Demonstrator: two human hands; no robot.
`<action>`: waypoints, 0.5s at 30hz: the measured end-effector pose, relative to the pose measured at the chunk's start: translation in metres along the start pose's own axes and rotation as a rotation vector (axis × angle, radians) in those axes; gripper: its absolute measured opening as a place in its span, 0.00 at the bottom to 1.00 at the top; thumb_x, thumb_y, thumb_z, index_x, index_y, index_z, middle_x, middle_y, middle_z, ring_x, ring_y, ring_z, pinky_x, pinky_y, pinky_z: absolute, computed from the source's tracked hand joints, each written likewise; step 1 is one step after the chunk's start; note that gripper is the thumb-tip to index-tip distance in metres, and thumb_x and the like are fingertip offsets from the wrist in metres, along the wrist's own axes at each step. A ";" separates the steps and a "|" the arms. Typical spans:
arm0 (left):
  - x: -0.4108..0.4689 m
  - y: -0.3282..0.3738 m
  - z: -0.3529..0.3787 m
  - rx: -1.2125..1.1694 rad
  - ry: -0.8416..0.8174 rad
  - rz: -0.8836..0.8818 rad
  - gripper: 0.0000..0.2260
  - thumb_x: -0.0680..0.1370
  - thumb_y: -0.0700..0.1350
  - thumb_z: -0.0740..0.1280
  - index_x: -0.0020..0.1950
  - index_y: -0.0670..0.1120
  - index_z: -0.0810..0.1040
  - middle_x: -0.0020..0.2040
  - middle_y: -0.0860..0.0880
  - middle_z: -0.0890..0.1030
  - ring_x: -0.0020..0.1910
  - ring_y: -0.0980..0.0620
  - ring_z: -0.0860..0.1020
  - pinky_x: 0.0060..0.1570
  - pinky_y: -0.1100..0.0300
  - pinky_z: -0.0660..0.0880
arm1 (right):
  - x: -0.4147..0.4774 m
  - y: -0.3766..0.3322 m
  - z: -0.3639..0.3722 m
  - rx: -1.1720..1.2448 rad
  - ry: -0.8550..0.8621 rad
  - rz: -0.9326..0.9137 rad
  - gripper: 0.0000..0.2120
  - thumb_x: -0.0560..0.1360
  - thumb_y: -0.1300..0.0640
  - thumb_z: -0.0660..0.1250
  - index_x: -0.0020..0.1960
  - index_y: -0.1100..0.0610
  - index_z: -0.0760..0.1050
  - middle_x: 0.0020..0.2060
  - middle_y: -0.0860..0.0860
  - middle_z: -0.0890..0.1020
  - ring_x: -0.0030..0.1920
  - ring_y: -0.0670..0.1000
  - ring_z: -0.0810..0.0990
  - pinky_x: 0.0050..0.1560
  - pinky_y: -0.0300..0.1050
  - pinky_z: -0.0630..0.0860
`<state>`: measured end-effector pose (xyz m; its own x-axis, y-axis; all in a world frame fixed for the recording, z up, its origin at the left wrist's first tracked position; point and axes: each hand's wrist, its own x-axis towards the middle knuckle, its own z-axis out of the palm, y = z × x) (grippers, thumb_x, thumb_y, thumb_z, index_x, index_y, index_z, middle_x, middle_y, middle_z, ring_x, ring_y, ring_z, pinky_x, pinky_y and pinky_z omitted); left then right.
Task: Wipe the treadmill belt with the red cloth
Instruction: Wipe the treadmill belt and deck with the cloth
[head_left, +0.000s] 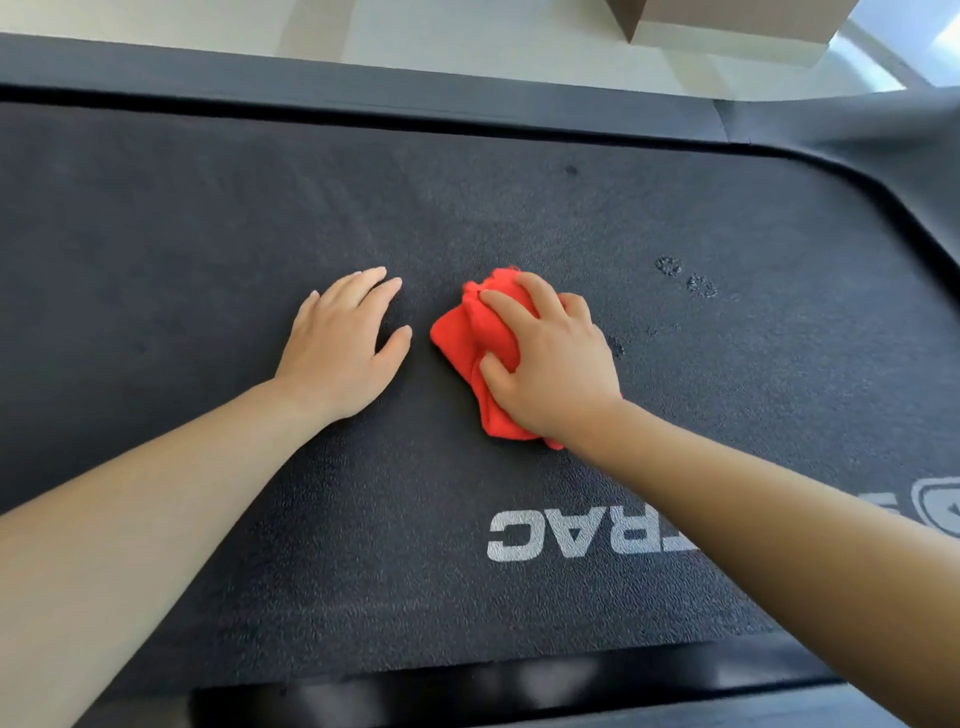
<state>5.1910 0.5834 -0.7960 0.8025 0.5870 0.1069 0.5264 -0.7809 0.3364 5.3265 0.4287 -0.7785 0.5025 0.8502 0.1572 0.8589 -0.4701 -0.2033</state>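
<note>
The dark textured treadmill belt (260, 218) fills most of the view. A crumpled red cloth (470, 338) lies on it near the middle. My right hand (550, 364) lies on top of the cloth, its fingers and thumb curled into the fabric, pressing it onto the belt. My left hand (343, 343) rests flat on the bare belt just left of the cloth, fingers straight and slightly spread, holding nothing.
Small wet-looking spots (685, 275) mark the belt to the right of the cloth. White lettering (545, 535) is printed on the belt near me. Grey side rails (363, 88) frame the belt at the far and near edges. A cardboard box (727, 21) stands on the floor beyond.
</note>
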 end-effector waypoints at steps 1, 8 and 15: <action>0.008 -0.001 0.000 -0.007 -0.003 0.001 0.24 0.79 0.51 0.59 0.73 0.45 0.63 0.75 0.48 0.61 0.74 0.49 0.57 0.71 0.43 0.55 | 0.009 0.000 0.002 0.002 0.015 0.012 0.26 0.72 0.46 0.61 0.70 0.42 0.65 0.71 0.49 0.64 0.61 0.61 0.67 0.58 0.56 0.72; 0.089 -0.018 0.009 0.049 -0.047 -0.045 0.26 0.79 0.54 0.57 0.74 0.46 0.60 0.76 0.48 0.58 0.75 0.49 0.53 0.71 0.41 0.51 | 0.081 0.007 0.022 -0.019 0.073 0.026 0.26 0.73 0.46 0.60 0.70 0.42 0.65 0.71 0.49 0.64 0.61 0.61 0.67 0.55 0.56 0.73; 0.124 -0.032 0.018 0.037 0.096 -0.136 0.25 0.78 0.53 0.58 0.73 0.46 0.62 0.75 0.50 0.62 0.74 0.50 0.58 0.73 0.45 0.51 | 0.172 0.020 0.032 -0.006 0.038 -0.051 0.26 0.73 0.45 0.61 0.71 0.43 0.64 0.72 0.48 0.63 0.64 0.61 0.66 0.56 0.56 0.73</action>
<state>5.2783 0.6771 -0.8102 0.6937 0.7041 0.1518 0.6399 -0.6992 0.3190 5.4267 0.5735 -0.7866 0.4613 0.8636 0.2036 0.8841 -0.4279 -0.1880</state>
